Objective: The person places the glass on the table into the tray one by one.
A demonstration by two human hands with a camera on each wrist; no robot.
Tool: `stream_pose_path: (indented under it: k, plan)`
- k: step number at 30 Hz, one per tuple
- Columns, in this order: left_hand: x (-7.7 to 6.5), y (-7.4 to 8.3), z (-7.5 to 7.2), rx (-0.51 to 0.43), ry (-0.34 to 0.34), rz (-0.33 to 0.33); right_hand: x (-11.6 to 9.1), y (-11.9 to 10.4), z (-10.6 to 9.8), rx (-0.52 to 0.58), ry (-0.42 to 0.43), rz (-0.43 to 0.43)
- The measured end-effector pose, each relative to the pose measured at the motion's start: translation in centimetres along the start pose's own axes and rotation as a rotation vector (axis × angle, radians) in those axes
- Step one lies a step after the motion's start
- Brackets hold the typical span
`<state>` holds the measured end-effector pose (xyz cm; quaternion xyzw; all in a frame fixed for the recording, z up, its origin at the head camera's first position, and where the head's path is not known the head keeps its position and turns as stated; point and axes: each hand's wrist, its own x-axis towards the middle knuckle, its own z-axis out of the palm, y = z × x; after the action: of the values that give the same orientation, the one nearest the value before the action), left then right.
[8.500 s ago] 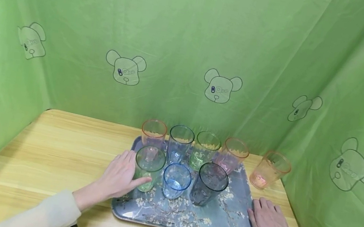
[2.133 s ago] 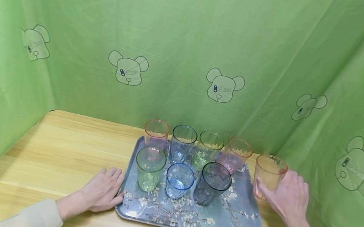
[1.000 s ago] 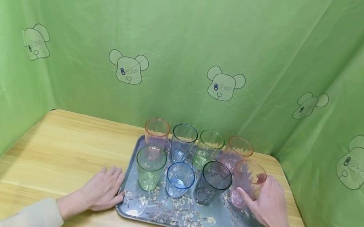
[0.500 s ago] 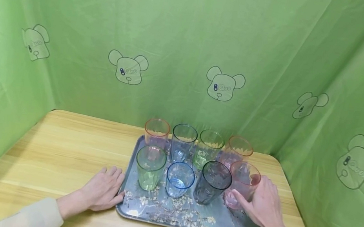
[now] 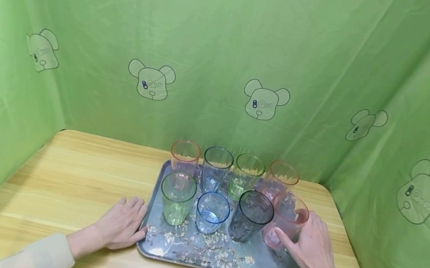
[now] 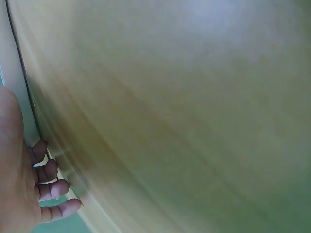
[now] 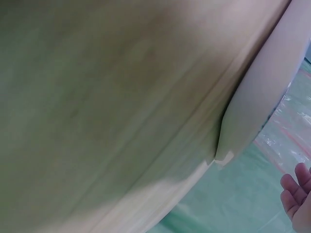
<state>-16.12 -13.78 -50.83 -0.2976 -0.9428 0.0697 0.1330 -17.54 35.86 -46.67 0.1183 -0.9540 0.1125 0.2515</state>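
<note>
My right hand (image 5: 311, 243) grips a pink-rimmed clear tumbler (image 5: 286, 216) at the right end of the tray's front row, thumb in front and fingers round its far side. Its ribbed wall (image 7: 296, 119) and my fingertips (image 7: 290, 187) show at the edge of the right wrist view. Left of it stands a dark grey tumbler (image 5: 245, 223), then a short blue-rimmed glass (image 5: 210, 220) and a green tumbler (image 5: 176, 205). My left hand (image 5: 121, 227) rests on the table with its thumb at the left edge of the flower-patterned tray (image 5: 220, 259).
Behind them on the tray stand a red-rimmed tumbler (image 5: 185, 155), a dark blue one (image 5: 217, 165), a green one (image 5: 248, 170) and another pinkish one (image 5: 283, 178). The wooden table (image 5: 85, 179) reaches green curtains (image 5: 213, 35) at the back and sides.
The pink-rimmed tumbler has come from the table right of the tray onto its front row, in my right hand. Earlier, my left hand moved from the front green tumbler to the tray's edge.
</note>
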Motion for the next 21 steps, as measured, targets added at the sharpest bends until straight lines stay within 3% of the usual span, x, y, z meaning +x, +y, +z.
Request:
stream_pose_path:
  k: [15,21]
  plan:
    - [0.0,0.1,-0.1,-0.005,-0.001,-0.004,-0.9,0.8,-0.3,0.007,0.016,0.017]
    - [0.0,0.1,-0.2,-0.013,-0.001,-0.004,-1.1,0.8,-0.6,-0.01,-0.019,0.012]
